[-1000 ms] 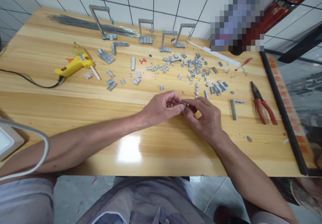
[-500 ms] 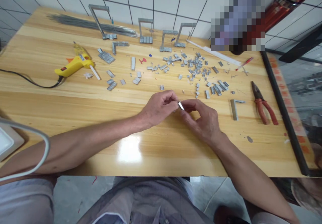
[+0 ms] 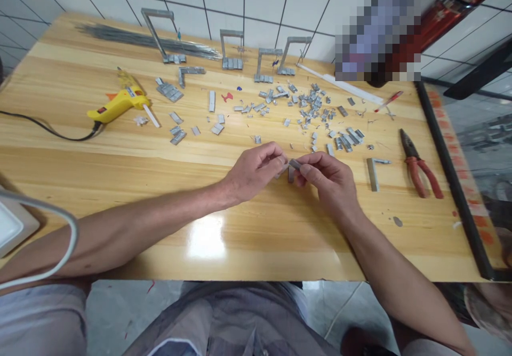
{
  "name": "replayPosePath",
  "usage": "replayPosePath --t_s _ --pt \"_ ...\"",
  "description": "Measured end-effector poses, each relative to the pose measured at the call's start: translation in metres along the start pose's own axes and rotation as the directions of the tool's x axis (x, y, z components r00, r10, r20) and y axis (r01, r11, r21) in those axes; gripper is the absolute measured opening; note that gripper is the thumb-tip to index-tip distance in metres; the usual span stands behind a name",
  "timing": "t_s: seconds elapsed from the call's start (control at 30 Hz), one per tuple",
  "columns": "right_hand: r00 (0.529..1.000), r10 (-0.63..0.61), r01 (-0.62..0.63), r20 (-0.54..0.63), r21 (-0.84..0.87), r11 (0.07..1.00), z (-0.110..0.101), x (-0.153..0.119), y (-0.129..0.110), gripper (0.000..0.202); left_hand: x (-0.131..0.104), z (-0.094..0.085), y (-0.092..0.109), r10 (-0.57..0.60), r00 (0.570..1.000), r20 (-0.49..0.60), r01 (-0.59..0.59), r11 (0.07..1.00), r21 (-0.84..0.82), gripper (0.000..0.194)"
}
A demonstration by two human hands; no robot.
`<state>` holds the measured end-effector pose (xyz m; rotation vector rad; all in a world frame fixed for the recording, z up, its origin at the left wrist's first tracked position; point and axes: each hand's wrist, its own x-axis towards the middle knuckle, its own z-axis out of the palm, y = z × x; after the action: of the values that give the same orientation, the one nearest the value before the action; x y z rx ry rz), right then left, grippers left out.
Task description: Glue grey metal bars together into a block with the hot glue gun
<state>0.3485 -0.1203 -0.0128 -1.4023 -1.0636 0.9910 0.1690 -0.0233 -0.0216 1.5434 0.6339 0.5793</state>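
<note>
"Since half a second ago, the metal strip (image 3: pixel 296 164) has changed its angle; a bright face glinted then, a dull grey one shows now; the right hand (image 3: pixel 335 179) has turned with it and drawn slightly away from the left hand (image 3: pixel 253 172)."

"What does that mean for the work?"

"From the head view, I judge that the piece is being turned or lined up; it is not set down yet."

"And the fingers?"

"On the right, thumb and fingers pinch the strip firmly, almost closed; on the left they curl, thumb near forefinger, just beside the strip's end; I cannot tell whether they have hold of anything."

"How does the strip look?"

"Short, narrow, straight-edged, plain grey; it juts from the right fingertips toward the left hand, tilted; a second grey piece (image 3: pixel 290 175) shows just below it, held or resting, I cannot tell; right of the right hand lie an L-shaped piece (image 3: pixel 373 175) and, farther out, pliers (image 3: pixel 413 158)."
</note>
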Motion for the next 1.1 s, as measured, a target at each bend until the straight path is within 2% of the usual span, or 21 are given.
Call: replayPosePath --t_s 0.23,0.47,0.73,0.87,1.03,1.1 --pt "1.0 0.005 -0.006 -0.012 -0.017 1.0 0.0 0.001 -0.001 0.01 -0.001 0.002 0.003 -0.009 0.999 0.044 0.011 1.0 -0.029 0.013" --pt "0.996 -0.08 0.075 -0.032 -0.126 0.989 0.0 0.0 0.009 0.011 -0.001 0.001 0.002 0.008 0.998 0.067 -0.007 1.0 -0.012 0.017" --pt "0.996 -0.082 0.08 -0.044 -0.045 0.996 0.0 0.001 0.005 0.031 0.0 0.0 -0.007 0.078 0.997 0.008 -0.078 0.997 0.006 0.03" --pt "0.994 -0.086 0.085 -0.062 -0.015 0.996 0.0 0.003 0.003 0.031 0.0 0.0 -0.005 0.079 0.997 -0.012 -0.08 0.996 -0.041 0.029" --pt "0.992 -0.08 0.08 -0.094 -0.003 0.997 -0.001 0.005 0.004 0.032 -0.001 0.003 -0.007 0.107 0.992 -0.066 -0.11 0.993 -0.047 0.018" --pt "0.993 -0.08 0.08 -0.092 -0.003 0.997 -0.001 0.005 0.004 0.032 -0.001 0.004 -0.009 0.139 0.989 -0.058 -0.14 0.99 -0.009 0.026"
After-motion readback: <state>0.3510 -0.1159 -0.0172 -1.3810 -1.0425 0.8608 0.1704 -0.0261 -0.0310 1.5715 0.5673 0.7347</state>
